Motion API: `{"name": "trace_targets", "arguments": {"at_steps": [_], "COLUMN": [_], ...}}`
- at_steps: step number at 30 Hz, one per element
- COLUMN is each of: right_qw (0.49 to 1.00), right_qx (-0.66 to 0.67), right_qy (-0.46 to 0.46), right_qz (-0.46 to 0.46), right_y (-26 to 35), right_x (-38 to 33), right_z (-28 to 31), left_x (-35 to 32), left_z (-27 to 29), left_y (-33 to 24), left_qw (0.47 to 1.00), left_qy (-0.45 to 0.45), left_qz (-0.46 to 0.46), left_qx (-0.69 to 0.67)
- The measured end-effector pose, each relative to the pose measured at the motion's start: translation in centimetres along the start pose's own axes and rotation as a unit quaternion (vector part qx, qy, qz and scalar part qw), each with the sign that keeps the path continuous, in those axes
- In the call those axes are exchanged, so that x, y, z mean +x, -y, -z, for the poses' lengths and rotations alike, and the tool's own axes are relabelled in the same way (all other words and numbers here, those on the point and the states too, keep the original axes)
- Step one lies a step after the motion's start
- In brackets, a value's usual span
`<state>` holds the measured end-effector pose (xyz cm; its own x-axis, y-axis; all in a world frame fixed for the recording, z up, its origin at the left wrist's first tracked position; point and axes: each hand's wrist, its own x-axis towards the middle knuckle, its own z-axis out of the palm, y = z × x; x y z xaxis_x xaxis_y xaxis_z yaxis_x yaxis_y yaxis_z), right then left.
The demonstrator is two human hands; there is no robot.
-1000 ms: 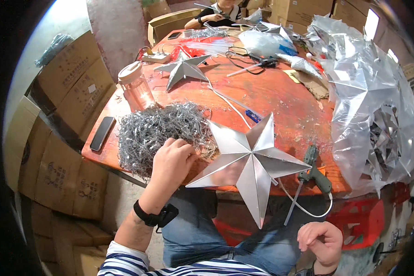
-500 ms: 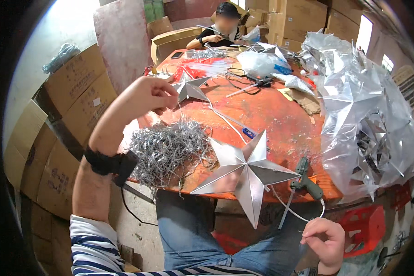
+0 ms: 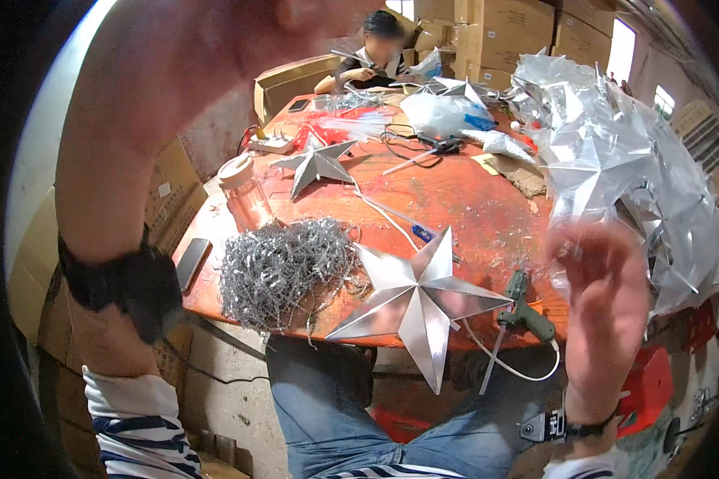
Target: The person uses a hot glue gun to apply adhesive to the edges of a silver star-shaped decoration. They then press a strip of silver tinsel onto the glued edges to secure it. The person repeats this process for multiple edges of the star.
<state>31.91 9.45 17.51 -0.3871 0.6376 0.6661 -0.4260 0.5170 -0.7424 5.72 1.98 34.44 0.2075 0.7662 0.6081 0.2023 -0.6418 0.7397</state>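
Red table (image 3: 455, 191) spreads under the things. Nearest, the left hand (image 3: 240, 44) is blurred and partly cut by the upper edge; the right hand (image 3: 603, 291) is blurred also. Whether their fingers are spread or pressed together, I cannot tell. Left of the right fingers lies the silver star (image 3: 415, 291), already formed, no tinsel seen on its front. Well apart from the left fingers, the tinsel heap (image 3: 284, 267) is loose. Beyond all fingers rests another star (image 3: 318, 166).

A red table (image 3: 479, 199) bears tinsel (image 3: 284, 271) and stars (image 3: 418, 291).
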Motion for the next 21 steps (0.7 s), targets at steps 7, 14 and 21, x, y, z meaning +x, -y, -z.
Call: {"name": "trace_targets", "arguments": {"at_steps": [7,14,21], "right_qw": [0.853,0.845,0.881], "right_qx": [0.368,0.178,-0.012], "right_qy": [0.194,0.091,0.068], "right_qz": [-0.315,-0.495,-0.467], "right_y": [0.0,-1.2,-1.7], "right_x": [2.1,-2.1,-4.2], "right_z": [-1.8,2.3,6.4], "left_x": [-2.4,-8.0,-10.1], "left_z": [-7.2,-6.8,-7.9], "left_y": [1.7,8.9,12.1], "left_qw": [0.935,0.899,0.918], "left_qy": [0.141,0.139,0.061], "left_qz": [0.205,0.17,0.29], "left_qx": [0.251,0.378,0.262]}}
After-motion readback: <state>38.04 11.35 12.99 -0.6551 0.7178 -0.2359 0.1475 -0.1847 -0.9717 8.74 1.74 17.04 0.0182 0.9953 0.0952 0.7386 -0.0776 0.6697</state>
